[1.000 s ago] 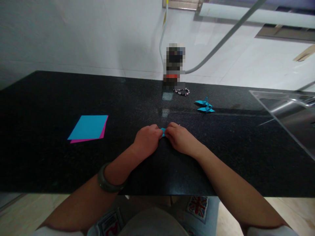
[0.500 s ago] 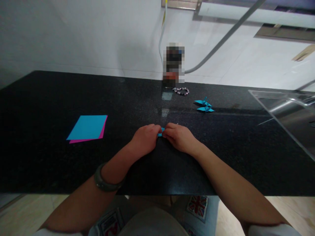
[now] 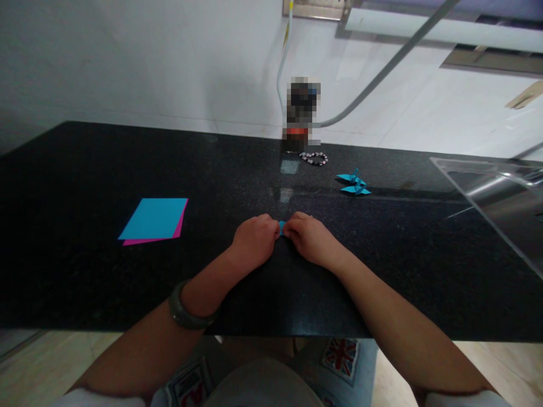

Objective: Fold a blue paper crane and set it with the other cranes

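At left, can see a cyan sheet point(image 3: 155, 219) over a magenta sheet point(image 3: 179, 230). Toward the middle, over the dark counter point(image 3: 102, 282), see the left hand point(image 3: 255, 240) pinching a small blue paper point(image 3: 281, 228), with the right hand point(image 3: 313, 239) pinching its other side. Might tear or crease askew if tugged unevenly. Farther right, see 2 blue cranes point(image 3: 356, 190), overlapping in view. Cannot make out the paper's folds, mostly hidden by both hands.
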The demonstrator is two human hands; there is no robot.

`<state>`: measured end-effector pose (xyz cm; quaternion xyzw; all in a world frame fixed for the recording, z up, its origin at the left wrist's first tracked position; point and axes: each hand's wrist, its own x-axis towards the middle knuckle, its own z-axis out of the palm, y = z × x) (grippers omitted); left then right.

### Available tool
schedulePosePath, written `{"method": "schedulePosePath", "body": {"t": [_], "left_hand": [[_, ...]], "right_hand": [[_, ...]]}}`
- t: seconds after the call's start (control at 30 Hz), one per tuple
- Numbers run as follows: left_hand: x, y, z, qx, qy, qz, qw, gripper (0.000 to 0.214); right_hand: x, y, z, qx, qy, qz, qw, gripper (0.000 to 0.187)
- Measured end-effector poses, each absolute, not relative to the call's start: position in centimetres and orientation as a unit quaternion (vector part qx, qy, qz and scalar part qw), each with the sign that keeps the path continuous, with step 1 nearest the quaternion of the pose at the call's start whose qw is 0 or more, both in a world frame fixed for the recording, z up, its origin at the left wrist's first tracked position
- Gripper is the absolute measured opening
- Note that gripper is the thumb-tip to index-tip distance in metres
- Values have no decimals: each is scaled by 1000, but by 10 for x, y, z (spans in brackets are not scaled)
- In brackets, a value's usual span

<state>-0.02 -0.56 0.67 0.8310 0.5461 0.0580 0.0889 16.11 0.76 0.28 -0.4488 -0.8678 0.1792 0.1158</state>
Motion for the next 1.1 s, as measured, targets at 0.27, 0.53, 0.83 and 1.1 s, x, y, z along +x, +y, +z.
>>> {"method": "schedulePosePath", "body": {"t": [0.27,0.53,0.83,1.1], "left_hand": [[1,-6,5,834,546,45,73,23],[2,-7,4,831,554,38,45,24],[4,-7,5,823,564,43,54,24],[3,-7,4,828,558,36,50,24]], "right_hand": [[160,6,3,-462,-854,195,136,19],[158,9,-1,-498,-840,174,128,18],[157,13,-1,-517,-828,172,132,15],[157,14,0,-519,-827,176,127,14]]}}
